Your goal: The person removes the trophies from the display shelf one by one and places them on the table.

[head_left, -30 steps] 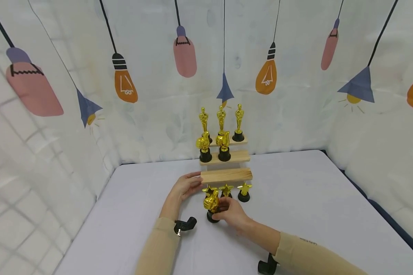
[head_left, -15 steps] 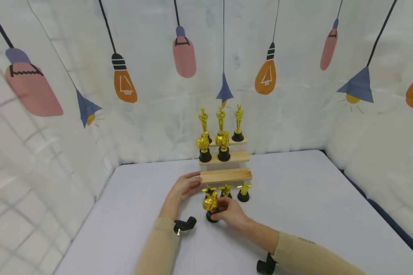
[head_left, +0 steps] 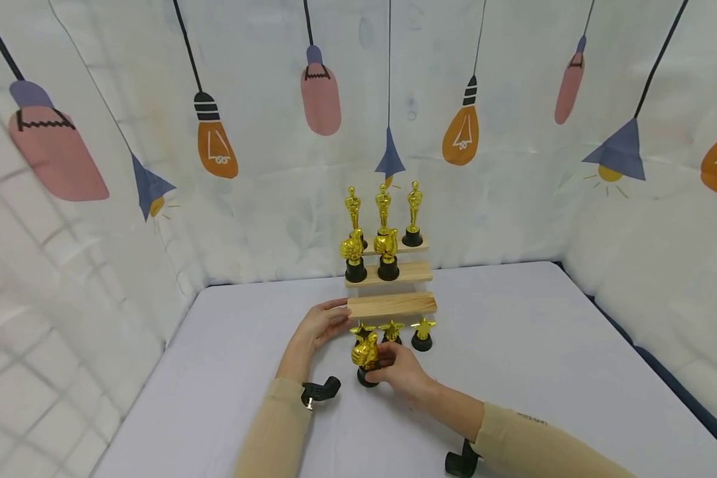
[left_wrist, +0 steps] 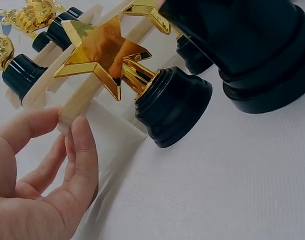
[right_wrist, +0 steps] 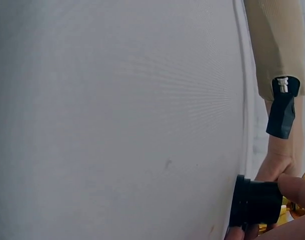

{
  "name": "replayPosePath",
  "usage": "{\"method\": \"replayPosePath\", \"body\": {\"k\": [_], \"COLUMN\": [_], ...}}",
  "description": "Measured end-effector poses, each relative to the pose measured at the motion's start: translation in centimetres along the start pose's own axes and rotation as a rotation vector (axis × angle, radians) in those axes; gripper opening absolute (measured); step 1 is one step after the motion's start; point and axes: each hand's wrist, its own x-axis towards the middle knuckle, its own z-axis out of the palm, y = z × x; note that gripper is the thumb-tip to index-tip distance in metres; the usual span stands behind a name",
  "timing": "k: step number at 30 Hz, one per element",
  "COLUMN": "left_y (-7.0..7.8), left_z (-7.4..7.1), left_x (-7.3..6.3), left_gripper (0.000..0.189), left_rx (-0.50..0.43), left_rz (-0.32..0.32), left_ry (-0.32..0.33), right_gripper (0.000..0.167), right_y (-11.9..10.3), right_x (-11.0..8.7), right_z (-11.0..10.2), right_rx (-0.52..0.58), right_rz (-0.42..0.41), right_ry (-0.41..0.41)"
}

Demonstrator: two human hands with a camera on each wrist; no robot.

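My left hand (head_left: 320, 324) pinches the left end of the lowest step of a tiered wooden stand (head_left: 392, 305). In the left wrist view, its fingertips lie against that wooden end, close to a gold star trophy (left_wrist: 105, 52). My right hand (head_left: 405, 370) grips a gold thumbs-up trophy (head_left: 364, 352) near its black base (right_wrist: 257, 202), fingers and thumb around it. This trophy stands upright just in front of a row of star trophies, partly covering the left one. The right star trophy (head_left: 422, 334) is in full view.
Two thumbs-up trophies (head_left: 388, 253) stand on the middle step, toward the left. Behind them, on the top step, are three gold figure trophies (head_left: 414, 209). A white cloth covers the table (head_left: 502, 332), and a lamp-print curtain (head_left: 263, 199) hangs behind it.
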Motion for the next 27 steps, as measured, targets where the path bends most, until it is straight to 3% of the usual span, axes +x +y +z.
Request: {"method": "replayPosePath", "body": {"k": [27], "left_y": [-0.02], "left_z": [-0.06], "left_x": [0.06], "left_gripper": [0.049], "left_rx": [-0.012], "left_rz": [-0.004], "left_ry": [-0.003], "right_gripper": [0.063], "right_y": [0.24], "right_x": [0.41], "right_z": [0.19], "right_rx": [-0.037], "right_rz": [-0.003], "right_ry": [0.007]}}
